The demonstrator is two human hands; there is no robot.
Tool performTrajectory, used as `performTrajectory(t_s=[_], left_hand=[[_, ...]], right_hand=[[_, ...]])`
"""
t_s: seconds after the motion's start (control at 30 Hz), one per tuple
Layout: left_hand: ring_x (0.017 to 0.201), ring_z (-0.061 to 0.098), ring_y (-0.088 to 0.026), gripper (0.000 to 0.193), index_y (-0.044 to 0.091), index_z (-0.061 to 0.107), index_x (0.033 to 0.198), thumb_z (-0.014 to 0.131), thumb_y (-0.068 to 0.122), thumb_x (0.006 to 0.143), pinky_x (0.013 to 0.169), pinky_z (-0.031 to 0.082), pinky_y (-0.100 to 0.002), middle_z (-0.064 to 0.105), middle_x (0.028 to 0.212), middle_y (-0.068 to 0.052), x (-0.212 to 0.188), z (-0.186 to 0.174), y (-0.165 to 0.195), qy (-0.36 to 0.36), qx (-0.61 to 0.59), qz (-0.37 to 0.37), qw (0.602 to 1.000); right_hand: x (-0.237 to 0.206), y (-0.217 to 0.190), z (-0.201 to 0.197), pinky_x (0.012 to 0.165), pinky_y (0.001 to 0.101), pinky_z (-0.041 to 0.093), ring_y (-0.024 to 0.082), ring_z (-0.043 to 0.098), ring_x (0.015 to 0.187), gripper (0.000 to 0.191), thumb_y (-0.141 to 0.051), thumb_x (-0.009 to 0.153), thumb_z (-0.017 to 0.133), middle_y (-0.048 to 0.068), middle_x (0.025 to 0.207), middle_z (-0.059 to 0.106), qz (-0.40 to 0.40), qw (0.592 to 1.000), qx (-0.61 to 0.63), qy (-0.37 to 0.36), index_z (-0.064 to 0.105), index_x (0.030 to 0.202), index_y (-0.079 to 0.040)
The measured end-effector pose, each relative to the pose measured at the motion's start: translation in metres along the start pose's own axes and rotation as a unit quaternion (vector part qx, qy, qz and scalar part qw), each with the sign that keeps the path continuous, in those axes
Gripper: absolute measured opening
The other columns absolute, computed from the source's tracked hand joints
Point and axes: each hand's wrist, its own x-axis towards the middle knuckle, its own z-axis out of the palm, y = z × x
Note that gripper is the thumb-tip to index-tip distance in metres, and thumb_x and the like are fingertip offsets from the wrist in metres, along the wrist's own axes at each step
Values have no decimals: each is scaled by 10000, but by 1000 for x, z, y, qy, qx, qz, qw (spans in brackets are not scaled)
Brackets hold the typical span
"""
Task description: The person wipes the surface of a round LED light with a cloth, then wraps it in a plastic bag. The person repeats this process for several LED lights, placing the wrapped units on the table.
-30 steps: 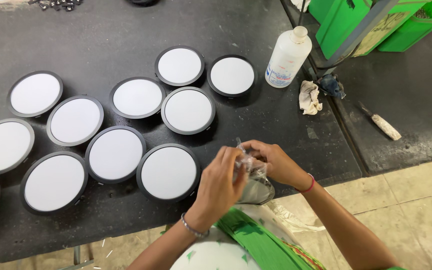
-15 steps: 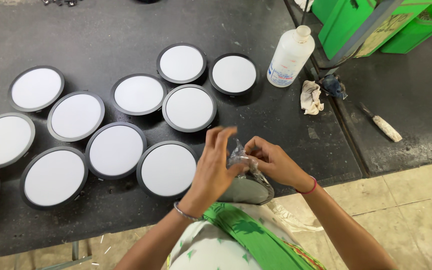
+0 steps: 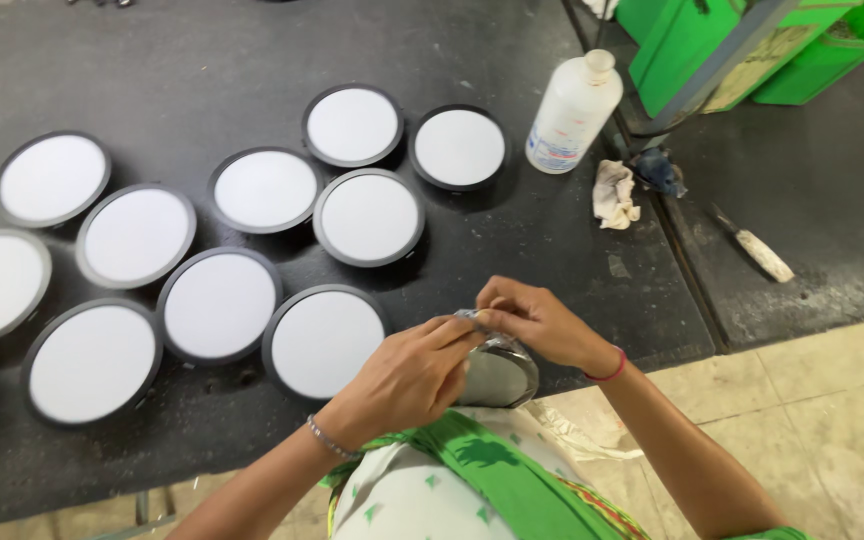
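Left hand [image 3: 407, 375]: nearest the camera, at the near edge of the worktop [image 3: 552, 250]; fingers curled narrow around the rim of a round panel light [image 3: 497, 372], steadying it from the left.
Right hand [image 3: 537, 322]: meets the left over the top edge of the same panel light; fingers [image 3: 492, 318] pinched close on a bit of thin, crinkled clear film there, as far as can be told. A red band sits on the wrist.
Held piece: the round panel light is off the worktop, tilted toward the person, just above the lap at the table's edge. It is likely held that way so the rim faces the pinching fingers.
Finished-looking row: just left of the hands lies the nearest disc [image 3: 324, 342], flat and face up; more white discs with dark rims spread left and back, close together but not stacked, probably so each face stays untouched.
Further right: a crumpled cloth [image 3: 613, 193] lies near the worktop's right edge, within reach of the right hand.
Beyond it: a white plastic bottle [image 3: 572, 112] stands upright, capped, just behind the cloth.
Next surface: a small light-handled tool [image 3: 758, 251] lies on a second dark surface, well apart from the hands.
Farthest: green crates [image 3: 712, 40] at the top right corner.
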Motion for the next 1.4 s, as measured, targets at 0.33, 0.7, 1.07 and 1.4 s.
performTrajectory(t_s=[0.33,0.7,1.07,1.4], left_hand=[[1167,622,-362,639,24,395,1416,695,326,940,937,512,-430,455,1416,-214,9,7,-19,-3,-85,-158,984],[1243,646,-267,594,17,357,1545,647,148,1044,1050,566,-399,364,1522,-175,-27,18,-31,235,-139,-236,932],[1195,654,-249,530,-11,407,1514,618,-4,1028,995,582,-334,337,1545,-162,-42,58,18,232,-157,-320,905],[1128,664,-243,417,-41,534,1386,637,20,987,954,584,-334,392,1511,-184,-38,89,78,197,-24,-386,901]], right_hand=[[-17,26,9,648,284,449,107,498,725,287,-208,913,753,72,773,594,70,986,-108,105,613,1119,-65],[-45,167,-111,688,272,520,96,569,802,199,-164,966,690,-10,976,631,35,847,237,476,576,1111,-88],[-230,269,-93,918,361,534,257,674,1026,317,-378,967,640,84,1127,742,347,931,-89,63,763,1079,-108],[-83,347,-18,967,391,546,295,674,1088,273,-306,864,723,139,1375,606,318,905,-261,108,772,1100,-178]])
